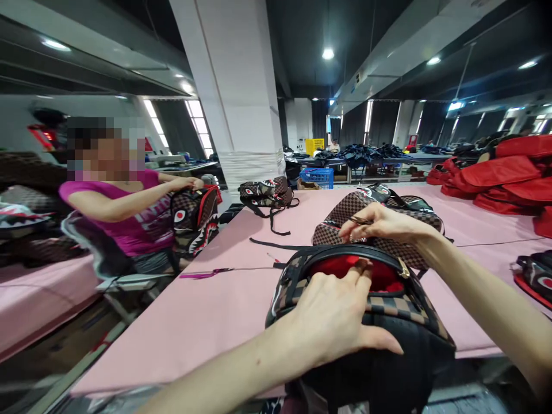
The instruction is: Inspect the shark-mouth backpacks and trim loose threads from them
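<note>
A brown-and-black checked backpack (414, 313) with a black panel faces me at the table's front edge, its zip open on a red lining (383, 275). My left hand (334, 313) lies over the near rim of that opening. Its fingers hook into the red inside while the thumb stretches along the black panel. Just beyond the opening, my right hand (382, 223) is closed around small dark snips (360, 221), which its fingers partly hide. A gold-coloured zip pull (403, 268) hangs at the right of the opening. Behind my right hand lies another checked backpack (340, 213).
On the pink table (207, 322) lies a purple-handled tool (206, 275), left of the backpack. A third backpack (268, 192) rests near the white pillar (245, 103). Red bags (504, 178) are heaped at right. A seated co-worker (129, 213) at left handles a shark-patterned backpack (190, 218).
</note>
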A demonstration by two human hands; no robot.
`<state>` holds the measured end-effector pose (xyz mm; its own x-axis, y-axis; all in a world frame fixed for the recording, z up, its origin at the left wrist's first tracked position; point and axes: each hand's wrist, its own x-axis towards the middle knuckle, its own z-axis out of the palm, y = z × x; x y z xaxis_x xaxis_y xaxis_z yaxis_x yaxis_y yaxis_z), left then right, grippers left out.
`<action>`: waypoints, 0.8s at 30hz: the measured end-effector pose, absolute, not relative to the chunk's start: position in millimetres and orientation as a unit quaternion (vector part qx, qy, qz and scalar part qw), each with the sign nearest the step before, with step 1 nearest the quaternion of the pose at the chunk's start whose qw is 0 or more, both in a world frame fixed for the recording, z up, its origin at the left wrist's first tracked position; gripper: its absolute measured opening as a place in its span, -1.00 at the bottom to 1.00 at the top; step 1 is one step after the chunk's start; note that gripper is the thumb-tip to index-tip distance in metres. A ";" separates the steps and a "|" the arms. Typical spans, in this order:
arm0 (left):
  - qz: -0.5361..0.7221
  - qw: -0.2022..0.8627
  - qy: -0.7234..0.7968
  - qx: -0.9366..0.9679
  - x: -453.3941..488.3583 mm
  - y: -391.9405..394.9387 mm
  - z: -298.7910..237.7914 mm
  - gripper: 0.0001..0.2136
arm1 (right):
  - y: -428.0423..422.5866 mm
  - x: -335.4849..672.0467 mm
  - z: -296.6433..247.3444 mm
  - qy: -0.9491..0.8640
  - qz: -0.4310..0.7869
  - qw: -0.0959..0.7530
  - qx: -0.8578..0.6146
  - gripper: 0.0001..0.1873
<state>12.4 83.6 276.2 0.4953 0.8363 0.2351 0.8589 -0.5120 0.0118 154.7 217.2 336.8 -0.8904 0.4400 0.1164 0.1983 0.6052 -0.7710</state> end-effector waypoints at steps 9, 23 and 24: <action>-0.147 0.138 -0.457 -0.866 17.7 82.1 260.7 -0.25 | 209.0 137.9 309.2 -0.887 0.360 0.178 -0.227 -0.73; -0.494 0.027 -0.497 -0.713 -36.7 99.2 281.4 -0.74 | 217.4 128.7 289.7 -0.790 0.465 0.223 -0.333 -0.62; -0.469 -0.055 -0.538 -0.698 -45.4 112.0 287.9 -0.72 | 217.2 128.2 289.4 -0.786 0.473 0.223 -0.330 -0.63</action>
<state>-45.4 112.0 287.9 -0.0199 0.8026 0.5962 0.6999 -0.4146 0.5816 128.2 217.2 289.4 -0.6820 0.7303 0.0385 0.3074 0.3340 -0.8910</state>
